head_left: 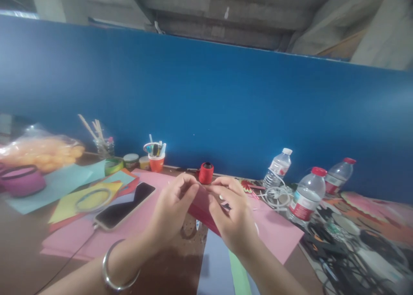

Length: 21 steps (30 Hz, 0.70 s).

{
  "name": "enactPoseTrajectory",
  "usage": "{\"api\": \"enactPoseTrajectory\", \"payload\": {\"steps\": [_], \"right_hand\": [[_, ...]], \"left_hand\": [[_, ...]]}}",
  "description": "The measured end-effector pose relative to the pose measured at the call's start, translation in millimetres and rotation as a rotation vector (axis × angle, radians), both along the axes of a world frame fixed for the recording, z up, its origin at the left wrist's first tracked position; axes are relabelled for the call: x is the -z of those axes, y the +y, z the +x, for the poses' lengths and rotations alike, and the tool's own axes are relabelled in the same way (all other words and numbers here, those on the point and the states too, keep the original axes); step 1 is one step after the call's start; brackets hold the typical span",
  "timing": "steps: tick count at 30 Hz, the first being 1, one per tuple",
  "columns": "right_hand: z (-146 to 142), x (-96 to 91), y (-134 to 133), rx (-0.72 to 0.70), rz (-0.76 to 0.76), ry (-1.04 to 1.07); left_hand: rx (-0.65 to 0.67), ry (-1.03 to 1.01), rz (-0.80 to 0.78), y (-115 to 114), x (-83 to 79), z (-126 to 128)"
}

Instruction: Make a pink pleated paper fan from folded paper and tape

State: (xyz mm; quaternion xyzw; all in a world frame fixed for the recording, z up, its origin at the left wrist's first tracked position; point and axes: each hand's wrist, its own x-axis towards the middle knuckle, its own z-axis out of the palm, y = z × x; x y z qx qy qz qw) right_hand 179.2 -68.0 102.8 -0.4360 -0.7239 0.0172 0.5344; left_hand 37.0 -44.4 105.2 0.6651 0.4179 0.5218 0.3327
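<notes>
Both my hands are raised over the table's middle and pinch the top edge of a folded red paper piece [200, 205] between them. My left hand [172, 209], with a metal bangle [118, 269] on its wrist, grips the paper's left end with curled fingers. My right hand [232, 215] pinches the right end, fingers pressed together. A red thread spool [205, 173] stands just behind the hands. Pink paper sheets [142, 222] lie under them.
A phone [124, 205] on a cable lies left on coloured sheets, beside a tape ring [93, 199]. An orange cup of pens [156, 157], small jars and a stick jar line the blue partition. Three water bottles [305, 196] and tangled cables [342, 247] crowd the right.
</notes>
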Motion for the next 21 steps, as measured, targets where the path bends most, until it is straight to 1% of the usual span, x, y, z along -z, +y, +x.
{"api": "enactPoseTrajectory", "payload": {"steps": [7, 12, 15, 21], "right_hand": [[1.9, 0.0, -0.1, -0.012, 0.079, 0.043], [1.6, 0.1, -1.2, -0.024, 0.114, 0.034], [1.1, -0.1, -1.8, -0.02, 0.154, 0.003], [2.7, 0.9, -0.9, 0.023, 0.295, -0.122]], "left_hand": [[-0.027, 0.0, -0.004, 1.5, -0.4, 0.0], [-0.013, -0.026, -0.039, 2.0, 0.5, -0.5], [-0.006, -0.04, -0.059, 2.5, 1.4, -0.9], [0.031, -0.102, -0.1, 3.3, 2.7, -1.4]]}}
